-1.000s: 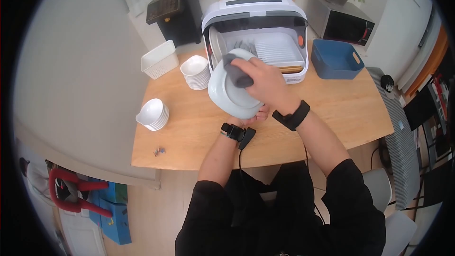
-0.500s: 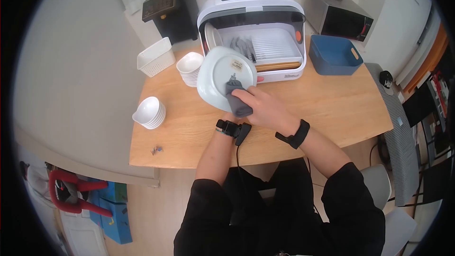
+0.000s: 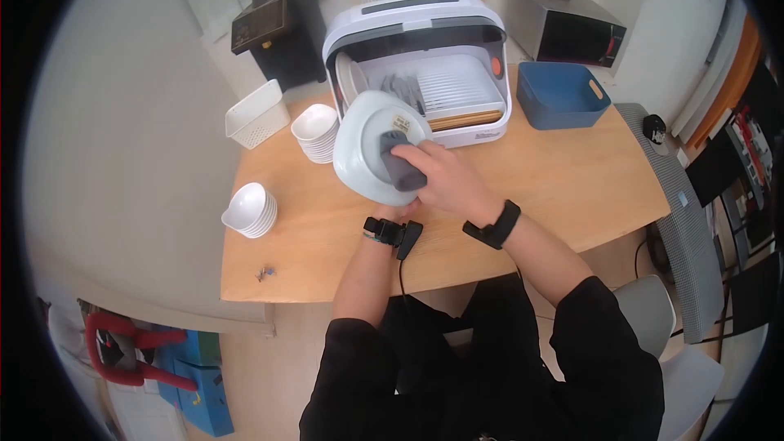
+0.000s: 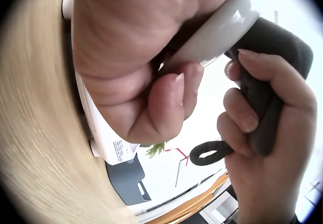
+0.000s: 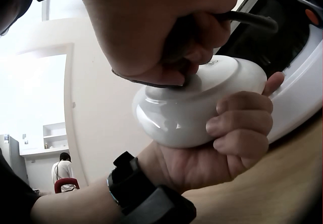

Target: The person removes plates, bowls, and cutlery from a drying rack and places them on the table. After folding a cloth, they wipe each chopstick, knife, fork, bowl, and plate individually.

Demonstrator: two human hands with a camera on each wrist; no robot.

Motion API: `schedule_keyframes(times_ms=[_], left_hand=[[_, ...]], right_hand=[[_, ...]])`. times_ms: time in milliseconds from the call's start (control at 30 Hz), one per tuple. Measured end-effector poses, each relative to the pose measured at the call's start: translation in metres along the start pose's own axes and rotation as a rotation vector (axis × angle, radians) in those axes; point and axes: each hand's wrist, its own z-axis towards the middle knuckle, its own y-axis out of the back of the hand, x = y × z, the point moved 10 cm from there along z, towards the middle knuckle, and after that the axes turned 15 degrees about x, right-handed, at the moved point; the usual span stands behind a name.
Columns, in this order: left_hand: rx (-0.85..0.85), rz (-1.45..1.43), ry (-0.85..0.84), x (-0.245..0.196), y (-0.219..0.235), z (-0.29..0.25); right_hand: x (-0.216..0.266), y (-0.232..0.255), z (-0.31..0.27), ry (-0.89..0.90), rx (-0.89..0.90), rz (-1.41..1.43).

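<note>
A white plate (image 3: 357, 155) is held tilted above the table, its underside with a small label facing up. My left hand (image 5: 239, 131) grips it from below, fingers curled round the rim in the right wrist view. In the head view the plate hides most of that hand. My right hand (image 3: 453, 184) holds a folded dark grey cloth (image 3: 400, 165) against the plate's underside. The left wrist view shows the cloth's hanging loop (image 4: 204, 153) below the right fingers.
Behind the plate stands a white dish cabinet (image 3: 416, 12) with its lid raised, holding plates, cutlery and chopsticks (image 3: 465, 120). Stacked white bowls (image 3: 315, 135), more bowls (image 3: 251, 211) and a white basket (image 3: 257, 114) are at left. A blue bin (image 3: 563, 96) is at right.
The cloth has gone from the plate's far part to its near edge, then back slightly toward the middle. The label, covered at first, now shows. My left hand has kept its grip.
</note>
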Motion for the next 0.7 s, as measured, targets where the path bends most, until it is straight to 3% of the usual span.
schedule_keyframes(times_ms=[33,67,133,200,267,300,367,467,500,600,633,667,700], left_hand=[[-0.5,-0.017,0.669,-0.006,-0.016,-0.025],[-0.488,-0.021,0.673,-0.007,-0.013,-0.029],[-0.215,-0.344,0.66,0.006,-0.037,-0.012],[-0.242,-0.335,0.685,0.006,-0.043,-0.012],[-0.47,0.123,0.626,-0.017,-0.019,-0.014],[-0.472,0.118,0.63,-0.015,-0.017,-0.014],[-0.371,0.151,0.369,-0.037,-0.018,0.009],[-0.317,0.12,0.336,-0.052,-0.032,0.021],[-0.168,-0.159,0.4,-0.037,-0.029,0.012],[-0.061,-0.3,0.389,-0.046,-0.075,0.029],[-0.345,-0.097,0.265,-0.064,-0.092,0.04],[-0.346,-0.091,0.267,-0.062,-0.115,0.054],[-0.546,-0.042,0.172,-0.07,-0.115,0.055]], right_hand=[[-0.009,0.006,0.008,-0.039,-0.037,-0.004],[-0.016,0.013,0.012,-0.071,-0.071,-0.009],[-0.02,0.023,0.017,-0.106,-0.072,-0.039],[-0.026,0.019,0.01,-0.164,-0.082,-0.097],[-0.026,0.007,-0.003,-0.12,-0.089,-0.083],[-0.024,0.0,-0.011,-0.075,-0.094,-0.063],[-0.013,-0.01,-0.021,-0.084,-0.031,-0.038],[0.003,-0.025,-0.026,-0.119,0.08,-0.016],[0.014,-0.025,-0.025,-0.051,0.068,-0.002],[0.034,-0.03,-0.013,0.003,0.106,0.018],[0.039,-0.026,-0.007,0.086,0.038,0.054],[0.045,-0.021,-0.005,0.167,-0.034,0.089],[0.044,-0.021,-0.004,0.17,-0.039,0.091]])
